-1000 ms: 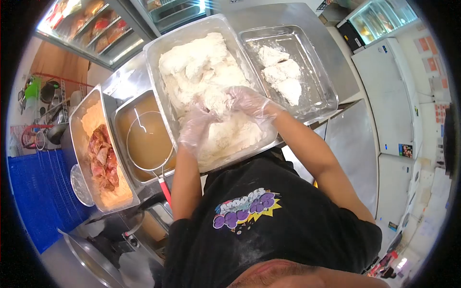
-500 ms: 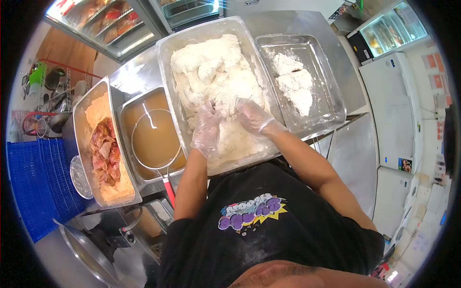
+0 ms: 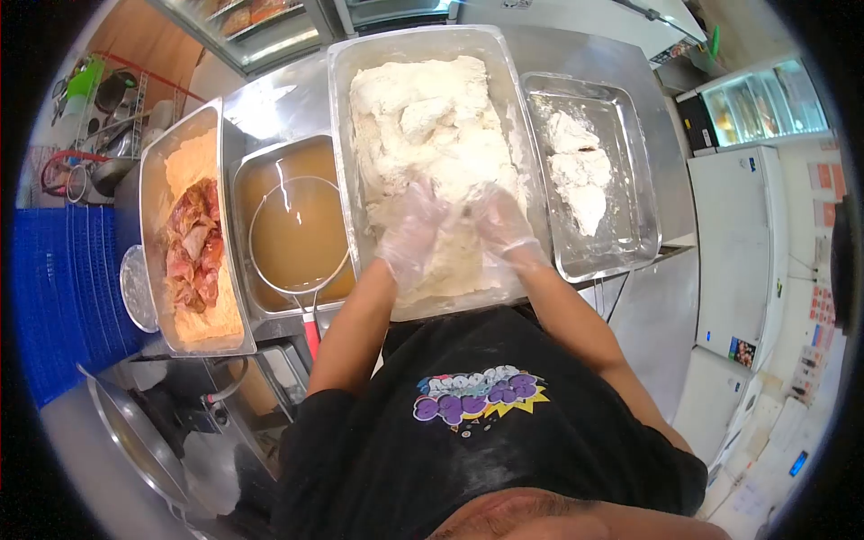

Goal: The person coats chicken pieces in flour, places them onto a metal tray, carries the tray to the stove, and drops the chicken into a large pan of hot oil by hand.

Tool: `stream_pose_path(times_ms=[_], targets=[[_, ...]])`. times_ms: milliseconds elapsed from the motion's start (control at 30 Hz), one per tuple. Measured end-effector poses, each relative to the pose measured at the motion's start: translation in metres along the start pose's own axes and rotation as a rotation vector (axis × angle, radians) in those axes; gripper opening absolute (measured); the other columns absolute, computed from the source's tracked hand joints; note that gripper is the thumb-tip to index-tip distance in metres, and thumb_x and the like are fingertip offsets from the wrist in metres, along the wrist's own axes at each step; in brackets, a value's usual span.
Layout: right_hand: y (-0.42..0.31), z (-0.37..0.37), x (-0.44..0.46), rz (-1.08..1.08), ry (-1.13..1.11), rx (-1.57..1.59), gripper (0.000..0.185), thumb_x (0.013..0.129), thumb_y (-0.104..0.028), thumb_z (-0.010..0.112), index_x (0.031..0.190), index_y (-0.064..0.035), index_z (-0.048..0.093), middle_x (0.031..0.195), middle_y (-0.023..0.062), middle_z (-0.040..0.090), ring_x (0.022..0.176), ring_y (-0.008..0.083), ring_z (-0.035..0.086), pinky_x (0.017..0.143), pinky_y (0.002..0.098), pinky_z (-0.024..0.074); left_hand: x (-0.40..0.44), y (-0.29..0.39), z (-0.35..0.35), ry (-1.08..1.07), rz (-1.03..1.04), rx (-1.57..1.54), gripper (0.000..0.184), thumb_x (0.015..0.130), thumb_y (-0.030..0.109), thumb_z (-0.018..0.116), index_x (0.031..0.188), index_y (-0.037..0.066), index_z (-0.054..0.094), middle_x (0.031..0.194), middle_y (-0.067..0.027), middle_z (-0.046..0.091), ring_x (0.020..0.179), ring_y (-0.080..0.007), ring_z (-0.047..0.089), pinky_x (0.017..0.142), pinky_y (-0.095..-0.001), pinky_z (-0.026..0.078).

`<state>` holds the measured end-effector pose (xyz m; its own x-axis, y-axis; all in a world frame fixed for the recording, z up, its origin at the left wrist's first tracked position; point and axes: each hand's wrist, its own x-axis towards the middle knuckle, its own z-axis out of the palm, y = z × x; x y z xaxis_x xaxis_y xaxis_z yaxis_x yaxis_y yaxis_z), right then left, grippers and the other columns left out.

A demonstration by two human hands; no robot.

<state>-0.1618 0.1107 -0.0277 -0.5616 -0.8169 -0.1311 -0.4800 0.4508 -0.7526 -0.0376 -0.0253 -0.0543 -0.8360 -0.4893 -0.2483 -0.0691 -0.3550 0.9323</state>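
Note:
A deep tub (image 3: 340,99) holds a heap of white flour (image 3: 441,117). Both hands wear clear plastic gloves and are in the flour in the tub's near half. My left hand (image 3: 414,229) is at the left, its fingertips blurred and partly sunk in flour. Opposite it, my right hand (image 3: 504,220) touches the flour, its fingertips likewise unclear. What either one holds, if anything, cannot be made out. Right of the tub, a shallow metal tray (image 3: 643,180) carries floured pieces (image 3: 580,175).
Left of the tub, a pan (image 3: 238,180) holds brownish liquid (image 3: 297,229) and a round strainer with a red handle (image 3: 311,337). Farther left, a container (image 3: 148,216) holds raw meat (image 3: 193,247) on orange powder. A blue crate (image 3: 67,288) stands at the far left.
The view has shifted, so the trays sit farther right. My hands have moved apart from the flour-covered lump they held between them and now lie lower in the flour.

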Motion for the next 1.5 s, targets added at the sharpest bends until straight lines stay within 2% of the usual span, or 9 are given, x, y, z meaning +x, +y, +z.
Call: stream_pose_path(times_ms=[67, 233, 433, 567, 933, 1067, 1267, 1367, 1500], targets=[[-0.008, -0.017, 0.0, 0.106, -0.108, -0.12, 0.03, 0.097, -0.009, 0.049, 0.119, 0.0046, 0.063, 0.112, 0.0277, 0.068, 0.107, 0.0348, 0.066, 0.095, 0.044, 0.0502, -0.019, 0.025, 0.018, 0.011, 0.013, -0.061, 0.059, 0.096, 0.008, 0.064, 0.147, -0.006, 0.038, 0.139, -0.0132, 0.049, 0.125, -0.0223, 0.049, 0.107, -0.034, 0.042], [-0.01, -0.036, 0.003, 0.379, -0.366, 0.497, 0.03, 0.097, -0.012, 0.048, 0.116, 0.0058, 0.062, 0.108, 0.0308, 0.066, 0.104, 0.0379, 0.067, 0.096, 0.0458, 0.0509, -0.018, 0.015, 0.007, 0.015, -0.231, -0.15, 0.058, 0.094, 0.01, 0.067, 0.144, -0.003, 0.041, 0.133, -0.0095, 0.05, 0.123, -0.0199, 0.048, 0.107, -0.035, 0.042], [-0.037, -0.033, -0.001, 0.078, -0.237, 0.111, 0.028, 0.096, -0.016, 0.057, 0.112, 0.0057, 0.065, 0.104, 0.0316, 0.069, 0.102, 0.0404, 0.068, 0.093, 0.0455, 0.0525, 0.015, -0.021, -0.039, -0.065, 0.026, 0.263, 0.041, 0.096, 0.01, 0.065, 0.132, 0.0, 0.05, 0.102, -0.0003, 0.055, 0.093, -0.0128, 0.055, 0.08, -0.0292, 0.052], [-0.047, -0.026, -0.001, 0.118, -0.281, 0.009, 0.028, 0.089, -0.009, 0.056, 0.11, 0.0064, 0.066, 0.107, 0.034, 0.067, 0.107, 0.0466, 0.066, 0.093, 0.0476, 0.0513, -0.012, 0.01, -0.018, -0.039, -0.106, -0.021, 0.066, 0.099, 0.016, 0.067, 0.153, -0.002, 0.032, 0.132, -0.007, 0.049, 0.12, -0.0177, 0.048, 0.109, -0.0346, 0.041], [-0.068, -0.001, 0.008, 0.154, -0.197, -0.24, 0.026, 0.091, -0.015, 0.061, 0.104, 0.0048, 0.071, 0.098, 0.0326, 0.071, 0.098, 0.0455, 0.071, 0.089, 0.0514, 0.0538, -0.013, 0.005, -0.02, 0.077, 0.232, 0.464, 0.027, 0.094, 0.004, 0.059, 0.118, -0.001, 0.048, 0.104, -0.0076, 0.051, 0.095, -0.0191, 0.049, 0.086, -0.0373, 0.047], [-0.062, 0.008, 0.002, 0.081, -0.14, -0.314, 0.022, 0.086, -0.012, 0.064, 0.095, 0.0043, 0.077, 0.097, 0.0303, 0.073, 0.091, 0.0427, 0.074, 0.081, 0.0506, 0.0574, -0.011, 0.006, -0.007, 0.188, 0.135, 0.67, 0.022, 0.091, 0.001, 0.057, 0.112, -0.002, 0.049, 0.097, -0.0084, 0.051, 0.089, -0.0208, 0.049, 0.081, -0.0403, 0.047], [-0.076, 0.006, 0.003, 0.29, -0.211, -0.258, 0.023, 0.089, -0.01, 0.063, 0.101, 0.0035, 0.077, 0.099, 0.0278, 0.074, 0.095, 0.0419, 0.074, 0.084, 0.0498, 0.0577, -0.006, -0.022, -0.017, 0.079, 0.596, 1.056, 0.023, 0.09, 0.002, 0.06, 0.11, -0.003, 0.05, 0.093, -0.0124, 0.054, 0.085, -0.0244, 0.052, 0.076, -0.0432, 0.047], [-0.076, 0.004, 0.005, 0.158, -0.332, -0.52, 0.024, 0.09, -0.011, 0.063, 0.103, 0.0042, 0.077, 0.104, 0.0281, 0.074, 0.098, 0.0424, 0.074, 0.086, 0.0489, 0.0576, -0.005, -0.039, -0.027, -0.005, 0.853, 1.355, 0.022, 0.089, 0.005, 0.064, 0.107, -0.003, 0.054, 0.09, -0.0161, 0.056, 0.086, -0.028, 0.054, 0.076, -0.046, 0.047], [-0.064, 0.009, 0.002, 0.201, -0.183, -0.305, 0.017, 0.083, -0.008, 0.071, 0.093, 0.0046, 0.075, 0.095, 0.0306, 0.072, 0.094, 0.0446, 0.073, 0.084, 0.0495, 0.057, 0.004, -0.026, -0.007, 0.06, 0.373, 0.79, 0.015, 0.089, 0.007, 0.065, 0.097, -0.003, 0.057, 0.085, -0.0193, 0.058, 0.084, -0.0325, 0.057, 0.073, -0.0486, 0.047]])
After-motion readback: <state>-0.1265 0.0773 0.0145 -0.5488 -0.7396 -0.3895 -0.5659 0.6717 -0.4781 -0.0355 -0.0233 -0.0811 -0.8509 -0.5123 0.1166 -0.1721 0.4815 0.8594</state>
